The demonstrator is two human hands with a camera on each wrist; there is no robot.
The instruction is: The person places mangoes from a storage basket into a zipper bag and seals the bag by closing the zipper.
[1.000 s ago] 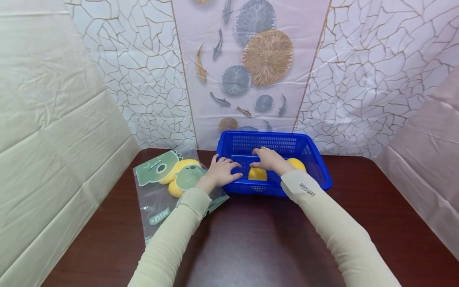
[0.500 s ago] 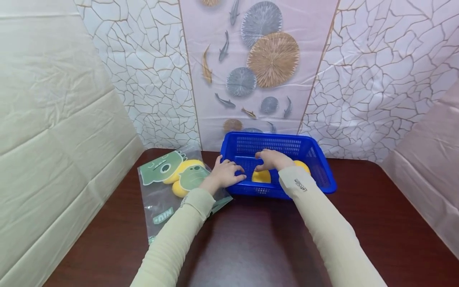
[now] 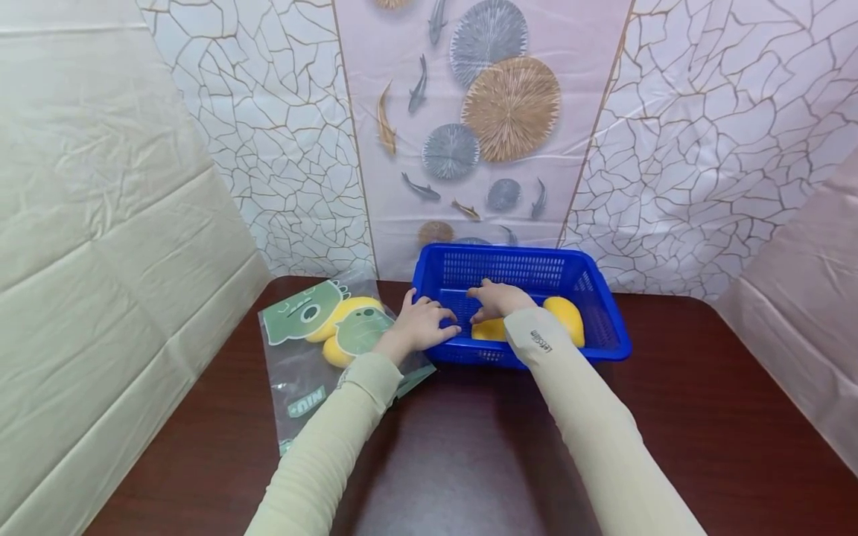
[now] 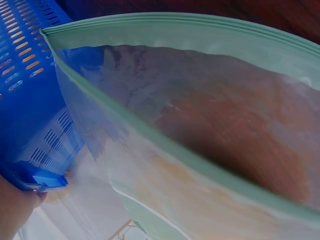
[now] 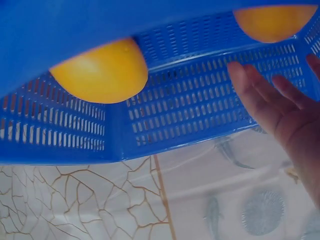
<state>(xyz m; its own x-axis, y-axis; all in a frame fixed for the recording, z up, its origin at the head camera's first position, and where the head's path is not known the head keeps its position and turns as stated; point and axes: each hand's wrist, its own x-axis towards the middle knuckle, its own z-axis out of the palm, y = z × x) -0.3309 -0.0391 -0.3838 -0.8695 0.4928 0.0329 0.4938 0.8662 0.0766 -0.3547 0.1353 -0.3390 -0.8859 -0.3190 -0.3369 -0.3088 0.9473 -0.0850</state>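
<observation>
My right hand is inside a blue perforated basket, fingers spread apart just over a yellow fruit by the front wall. The right wrist view shows its palm and extended fingers with nothing between them. A second yellow fruit lies farther right in the basket, beside the sleeve. My left hand rests over the basket's front left corner, fingers loosely bent and spread. Below the left wrist is a clear plastic bag with a green zip edge, its mouth parted; yellow fruits lie inside.
Everything stands on a dark red-brown table. A patterned cloth wall rises right behind the basket, and a pale cloth side closes off the left. The bag bears green cartoon prints.
The right hand and forearm have shifted slightly left over the near fruit, uncovering more of the right-hand fruit. The left hand keeps its place on the basket; the head view swung a little.
</observation>
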